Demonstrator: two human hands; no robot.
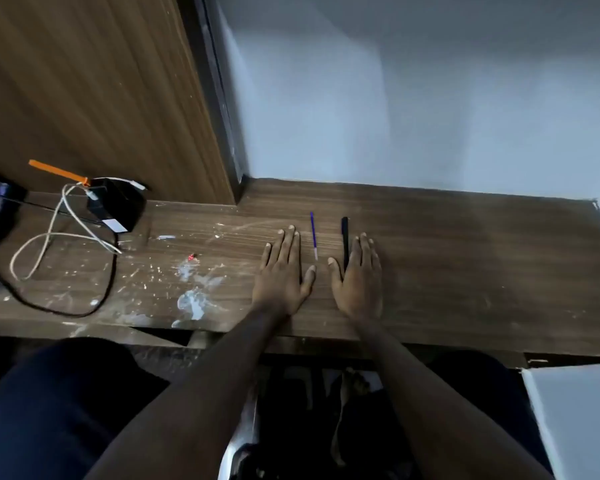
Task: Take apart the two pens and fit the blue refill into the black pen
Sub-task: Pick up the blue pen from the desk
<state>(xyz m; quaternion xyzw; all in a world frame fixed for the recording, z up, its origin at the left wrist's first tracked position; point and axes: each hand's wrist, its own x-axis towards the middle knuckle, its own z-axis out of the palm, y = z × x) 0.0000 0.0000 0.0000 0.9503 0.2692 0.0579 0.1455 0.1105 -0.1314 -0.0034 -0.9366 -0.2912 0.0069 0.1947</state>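
Note:
A thin blue pen (313, 235) lies on the brown wooden table (465, 258), pointing away from me, its pale tip nearest me. A black pen (345, 239) lies parallel to it, just to its right. My left hand (283, 271) rests flat on the table, palm down, just left of the blue pen. Flat too, my right hand (359, 275) lies immediately right of the black pen, its index finger alongside the barrel. Neither hand holds anything, and the fingers are spread.
A black box (116, 207) with a white cable (52, 237), a black cord and an orange strip (58, 172) sits at the table's left. White paint smears (194, 296) mark the middle. A wooden panel and a white wall stand behind. My knees are below the table edge.

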